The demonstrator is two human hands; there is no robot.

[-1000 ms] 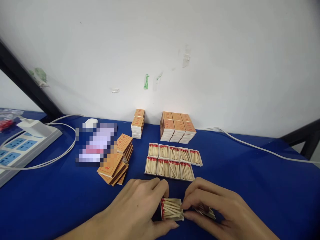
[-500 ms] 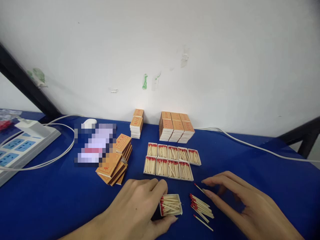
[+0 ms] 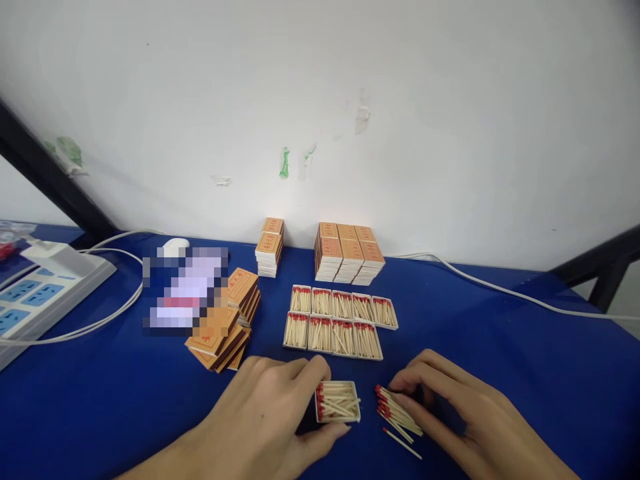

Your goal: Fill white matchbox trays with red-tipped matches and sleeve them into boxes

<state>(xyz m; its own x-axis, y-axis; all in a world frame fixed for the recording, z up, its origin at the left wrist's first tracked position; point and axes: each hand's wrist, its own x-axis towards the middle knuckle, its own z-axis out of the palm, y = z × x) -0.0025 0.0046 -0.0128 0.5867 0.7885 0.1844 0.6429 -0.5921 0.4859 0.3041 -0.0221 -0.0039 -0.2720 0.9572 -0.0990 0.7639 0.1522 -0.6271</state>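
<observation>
Since half a second ago, the right hand has drawn back in toward the loose matches at lower centre-right of the frame; its fingers now curl down over the far end of that little pile, fingertips touching the sticks, though whether any match is actually pinched cannot be told. One stray match lies a bit apart at the pile's near edge. The left hand has kept its place at lower centre, thumb and forefinger closed on the two ends of an open tray of matches, which sits flat on the blue table just left of the loose pile, its red heads turned to the left.

Just beyond the hands, nine filled trays stand in two tidy rows, touching edge to edge. To their left, at middle left of the frame, a slumped heap of orange sleeves leans against a blurred patch. Farther back, against the white wall, a small stack of boxes stands beside a larger block of boxes. At the far left edge lies a power strip with white cables looping from it.
</observation>
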